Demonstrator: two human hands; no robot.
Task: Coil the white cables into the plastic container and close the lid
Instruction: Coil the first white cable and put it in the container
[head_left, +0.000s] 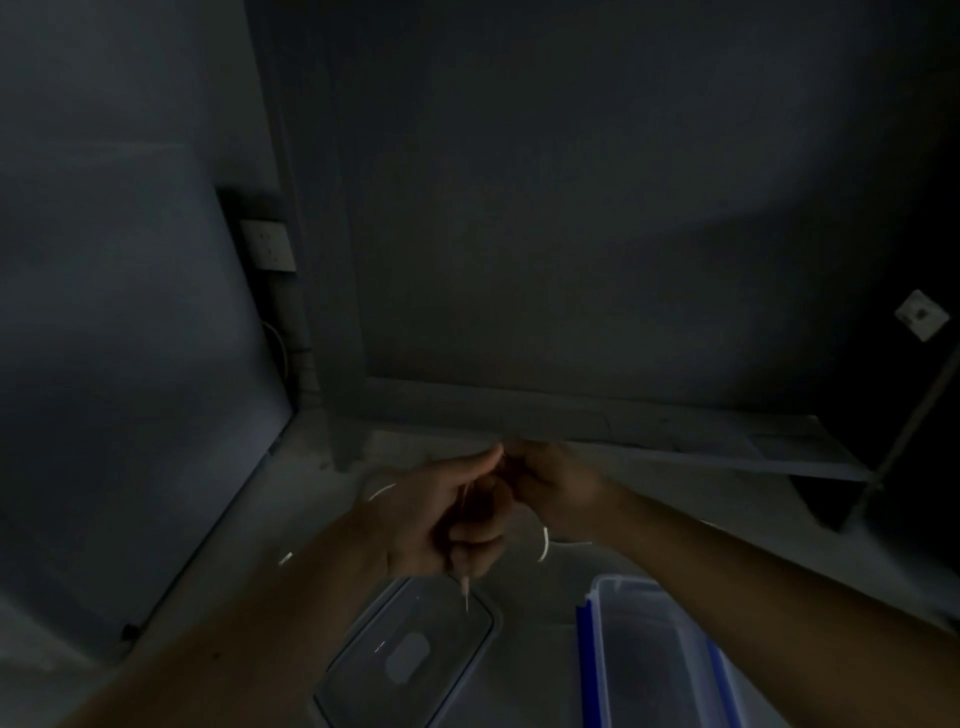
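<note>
The scene is dim. My left hand (441, 519) and my right hand (558, 491) meet at the fingertips above the floor, both closed on a thin white cable (544, 543). Short bright pieces of the cable show left of my left hand, below my right hand, and hanging from my left fist. The clear plastic container (597, 649) with blue clips stands open at the lower right, under my right forearm. Its clear lid (363, 670) lies flat on the floor to the left of it, below my left hand.
A grey wall (130, 364) runs along the left with a white socket plate (270, 244). A low grey shelf board (623, 421) crosses behind my hands. Another small white plate (922, 314) sits at the far right.
</note>
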